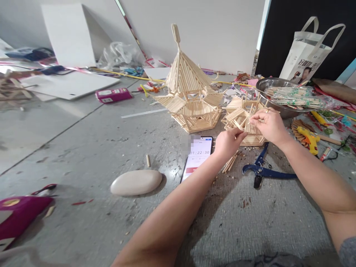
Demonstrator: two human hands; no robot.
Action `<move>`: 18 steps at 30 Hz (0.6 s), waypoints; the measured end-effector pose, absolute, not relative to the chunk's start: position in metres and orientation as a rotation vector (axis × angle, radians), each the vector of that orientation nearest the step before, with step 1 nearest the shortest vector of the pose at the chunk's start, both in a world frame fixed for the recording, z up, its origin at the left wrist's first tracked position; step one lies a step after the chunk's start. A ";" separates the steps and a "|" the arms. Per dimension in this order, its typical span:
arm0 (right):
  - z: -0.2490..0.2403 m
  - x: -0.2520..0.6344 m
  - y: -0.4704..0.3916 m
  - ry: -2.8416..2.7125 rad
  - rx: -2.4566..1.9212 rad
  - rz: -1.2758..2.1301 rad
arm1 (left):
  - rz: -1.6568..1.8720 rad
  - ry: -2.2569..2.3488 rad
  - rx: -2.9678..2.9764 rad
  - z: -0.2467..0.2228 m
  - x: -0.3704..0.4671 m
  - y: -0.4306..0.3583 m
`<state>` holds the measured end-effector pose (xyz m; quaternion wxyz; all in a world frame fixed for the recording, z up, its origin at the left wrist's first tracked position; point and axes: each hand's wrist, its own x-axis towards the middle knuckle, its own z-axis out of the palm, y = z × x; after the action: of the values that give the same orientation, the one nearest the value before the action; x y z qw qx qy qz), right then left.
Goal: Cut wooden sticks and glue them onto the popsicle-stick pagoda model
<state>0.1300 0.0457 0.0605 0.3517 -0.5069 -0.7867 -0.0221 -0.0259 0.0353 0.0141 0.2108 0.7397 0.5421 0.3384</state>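
Note:
My left hand (228, 141) is closed in a pinch at the front of a small, unroofed model made of wooden sticks (254, 139). My right hand (269, 124) pinches at the model's upper right side. What lies between the fingertips of either hand is too small to make out. Part of the model is hidden behind my hands. Loose cut sticks (230, 163) lie just below my left hand. A larger stick pavilion (189, 79) with a pointed roof stands upright, left of the small model. Blue cutting pliers (261, 170) rest open on the floor below my right hand.
A phone (198, 152) showing a timer lies beside my left forearm. At the right are a metal bowl (289, 111) with bagged sticks and a yellow glue gun (310, 140). A smooth pale stone (136, 182) and purple packs (113, 95) lie to the left.

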 end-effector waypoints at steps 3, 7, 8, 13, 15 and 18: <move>0.059 0.130 0.049 -2.048 -1.338 -0.103 | 0.941 1.507 2.056 0.013 -0.026 0.036; 0.057 0.127 0.049 -2.083 -1.339 -0.118 | 0.943 1.511 2.059 0.013 -0.026 0.036; 0.056 0.126 0.049 -2.090 -1.341 -0.126 | 0.943 1.512 2.059 0.013 -0.026 0.035; 0.054 0.127 0.047 -2.115 -1.355 -0.157 | 0.931 1.523 2.058 0.014 -0.026 0.035; 0.054 0.128 0.046 -2.123 -1.358 -0.162 | 0.928 1.522 2.062 0.014 -0.026 0.036; 0.054 0.127 0.044 -2.140 -1.364 -0.158 | 0.928 1.518 2.067 0.014 -0.026 0.036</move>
<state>0.1273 0.0442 0.0544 0.2951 -0.5127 -0.8041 -0.0594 -0.0260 0.0358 0.0137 0.2055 0.7417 0.5447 0.3330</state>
